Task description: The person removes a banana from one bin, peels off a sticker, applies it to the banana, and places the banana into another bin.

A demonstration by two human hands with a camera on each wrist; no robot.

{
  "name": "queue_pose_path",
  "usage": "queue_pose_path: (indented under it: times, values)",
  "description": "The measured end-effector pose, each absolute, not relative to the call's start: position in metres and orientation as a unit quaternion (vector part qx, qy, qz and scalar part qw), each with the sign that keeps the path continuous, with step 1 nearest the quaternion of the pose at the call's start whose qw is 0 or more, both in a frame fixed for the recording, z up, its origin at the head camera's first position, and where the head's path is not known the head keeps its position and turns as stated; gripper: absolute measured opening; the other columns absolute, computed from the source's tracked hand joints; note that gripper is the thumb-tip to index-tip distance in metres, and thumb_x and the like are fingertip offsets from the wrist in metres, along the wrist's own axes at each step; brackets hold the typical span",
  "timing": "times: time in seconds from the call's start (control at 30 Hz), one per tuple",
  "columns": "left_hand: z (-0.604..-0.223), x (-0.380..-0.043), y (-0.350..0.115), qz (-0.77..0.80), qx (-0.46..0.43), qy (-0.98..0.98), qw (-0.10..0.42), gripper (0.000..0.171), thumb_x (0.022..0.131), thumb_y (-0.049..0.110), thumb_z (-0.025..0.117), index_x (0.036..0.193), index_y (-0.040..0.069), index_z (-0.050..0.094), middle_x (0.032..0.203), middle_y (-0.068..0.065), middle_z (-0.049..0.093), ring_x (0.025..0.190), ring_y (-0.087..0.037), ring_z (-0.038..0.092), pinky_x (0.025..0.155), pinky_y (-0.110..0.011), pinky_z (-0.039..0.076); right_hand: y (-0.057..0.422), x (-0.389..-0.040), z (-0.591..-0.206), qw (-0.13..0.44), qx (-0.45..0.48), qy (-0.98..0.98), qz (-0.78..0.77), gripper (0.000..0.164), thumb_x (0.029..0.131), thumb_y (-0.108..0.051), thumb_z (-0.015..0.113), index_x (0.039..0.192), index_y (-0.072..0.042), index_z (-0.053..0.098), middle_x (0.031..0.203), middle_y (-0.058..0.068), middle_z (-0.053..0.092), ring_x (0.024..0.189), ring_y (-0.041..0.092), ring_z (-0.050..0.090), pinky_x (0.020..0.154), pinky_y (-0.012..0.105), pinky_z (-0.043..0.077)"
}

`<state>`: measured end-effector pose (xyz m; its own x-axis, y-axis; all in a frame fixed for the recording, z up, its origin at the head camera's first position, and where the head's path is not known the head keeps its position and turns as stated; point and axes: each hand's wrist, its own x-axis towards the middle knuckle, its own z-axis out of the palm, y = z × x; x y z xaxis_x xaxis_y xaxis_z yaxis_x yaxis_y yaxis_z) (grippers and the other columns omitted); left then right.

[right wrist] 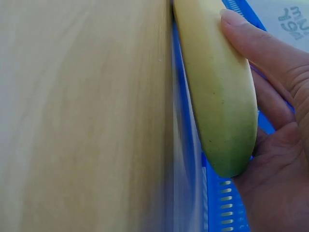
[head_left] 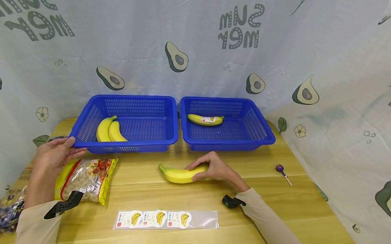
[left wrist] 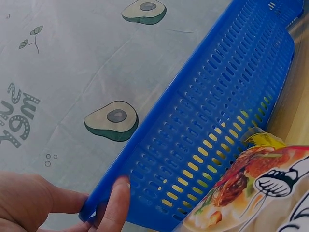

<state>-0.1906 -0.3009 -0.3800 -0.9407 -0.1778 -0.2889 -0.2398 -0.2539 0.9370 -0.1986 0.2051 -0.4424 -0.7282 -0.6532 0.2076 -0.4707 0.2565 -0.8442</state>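
Observation:
My right hand (head_left: 213, 167) grips the right end of a yellow banana (head_left: 176, 175) in front of the two baskets; its green stem points left. In the right wrist view the thumb lies along the banana (right wrist: 219, 96). At the left, my left hand (head_left: 54, 155) pinches the front left corner of the left blue basket (head_left: 131, 143), thumb on top of the rim and fingers below. Two bananas (head_left: 106, 129) lie inside that basket's left part. The right blue basket (head_left: 228, 143) holds one banana (head_left: 198, 119) with a white label on it.
A strip of banana stickers (head_left: 161, 219) lies near the front of the wooden table (head_left: 250, 199). Beside the left forearm is a yellow food bag (head_left: 87, 178), with a dark package (head_left: 11, 211) farther left. A purple lollipop (head_left: 281, 169) lies at the right.

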Motion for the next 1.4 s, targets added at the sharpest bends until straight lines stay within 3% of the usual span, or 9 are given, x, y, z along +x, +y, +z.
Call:
queue_pose_path:
  times: [0.3, 0.4, 0.5, 0.57, 0.7, 0.83, 1.03, 1.17, 1.4]
  values:
    - [-0.383, -0.189, -0.304, 0.737, -0.166, 0.654, 0.029, 0.023, 0.111, 0.03, 0.061, 0.118, 0.011, 0.051, 0.078, 0.002, 0.075, 0.07, -0.017, 0.08, 0.067, -0.031, 0.066, 0.204, -0.2, -0.444, 0.107, -0.352, 0.798, -0.478, 0.035, 0.08, -0.004, 0.095, 0.113, -0.004, 0.083, 0.11, 0.008, 0.082, 0.103, 0.023, 0.079, 0.093, 0.038, 0.065]
    - [-0.385, -0.188, -0.303, 0.725, -0.158, 0.669, 0.038, 0.048, 0.11, 0.037, 0.06, 0.136, -0.001, 0.049, 0.078, 0.001, 0.076, 0.071, -0.018, 0.08, 0.067, -0.031, 0.066, 0.206, -0.199, -0.443, 0.108, -0.349, 0.796, -0.482, 0.035, 0.081, -0.003, 0.095, 0.113, -0.001, 0.083, 0.11, 0.011, 0.082, 0.104, 0.027, 0.079, 0.093, 0.04, 0.065]
    - [-0.386, -0.184, -0.301, 0.699, -0.151, 0.697, 0.047, 0.077, 0.111, 0.043, 0.056, 0.154, -0.016, 0.031, 0.078, 0.003, 0.075, 0.072, -0.016, 0.08, 0.068, -0.032, 0.066, 0.206, -0.199, -0.444, 0.109, -0.345, 0.798, -0.482, 0.034, 0.081, -0.002, 0.094, 0.113, -0.001, 0.082, 0.11, 0.012, 0.082, 0.104, 0.029, 0.078, 0.094, 0.042, 0.064]
    - [-0.386, -0.18, -0.297, 0.664, -0.149, 0.731, 0.045, 0.082, 0.113, 0.045, 0.051, 0.156, -0.019, 0.026, 0.077, 0.007, 0.074, 0.071, -0.013, 0.079, 0.068, -0.031, 0.066, 0.206, -0.199, -0.443, 0.111, -0.342, 0.798, -0.483, 0.035, 0.081, -0.003, 0.095, 0.113, -0.001, 0.082, 0.111, 0.012, 0.081, 0.105, 0.029, 0.078, 0.095, 0.042, 0.064]
    - [-0.385, -0.166, -0.284, 0.599, -0.128, 0.789, 0.046, 0.072, 0.113, 0.049, 0.047, 0.136, -0.018, 0.047, 0.078, 0.009, 0.073, 0.071, -0.01, 0.078, 0.07, -0.031, 0.066, 0.205, -0.199, -0.442, 0.107, -0.339, 0.802, -0.48, 0.035, 0.081, -0.004, 0.095, 0.114, -0.001, 0.083, 0.111, 0.011, 0.082, 0.105, 0.027, 0.078, 0.095, 0.041, 0.064]
    - [-0.387, -0.148, -0.263, 0.56, -0.077, 0.824, 0.04, 0.064, 0.112, 0.049, 0.055, 0.124, -0.014, 0.057, 0.083, 0.002, 0.075, 0.073, -0.013, 0.077, 0.068, -0.032, 0.067, 0.205, -0.198, -0.442, 0.103, -0.339, 0.806, -0.474, 0.035, 0.081, -0.004, 0.095, 0.113, -0.002, 0.083, 0.111, 0.01, 0.082, 0.105, 0.024, 0.078, 0.094, 0.039, 0.064]
    - [-0.395, -0.126, -0.219, 0.513, 0.021, 0.858, 0.028, 0.04, 0.111, 0.03, 0.064, 0.115, -0.01, 0.069, 0.091, -0.011, 0.077, 0.075, -0.017, 0.076, 0.067, -0.031, 0.065, 0.205, -0.198, -0.44, 0.104, -0.341, 0.808, -0.47, 0.035, 0.081, -0.004, 0.095, 0.114, -0.003, 0.083, 0.111, 0.01, 0.082, 0.104, 0.024, 0.078, 0.094, 0.039, 0.064]
    - [-0.402, -0.117, -0.194, 0.533, 0.105, 0.838, 0.057, 0.023, 0.107, 0.015, 0.069, 0.111, -0.008, 0.071, 0.094, -0.014, 0.077, 0.079, -0.021, 0.076, 0.069, -0.033, 0.065, 0.206, -0.198, -0.439, 0.102, -0.344, 0.809, -0.465, 0.034, 0.082, -0.005, 0.095, 0.114, -0.003, 0.083, 0.111, 0.009, 0.082, 0.104, 0.024, 0.078, 0.093, 0.039, 0.064]
    - [-0.417, -0.111, -0.166, 0.546, 0.183, 0.807, 0.132, 0.021, 0.103, 0.014, 0.074, 0.115, -0.004, 0.075, 0.101, -0.01, 0.077, 0.091, -0.018, 0.072, 0.076, -0.03, 0.063, 0.205, -0.2, -0.441, 0.104, -0.344, 0.809, -0.465, 0.035, 0.082, -0.005, 0.095, 0.114, -0.003, 0.083, 0.112, 0.01, 0.082, 0.105, 0.025, 0.078, 0.093, 0.039, 0.064]
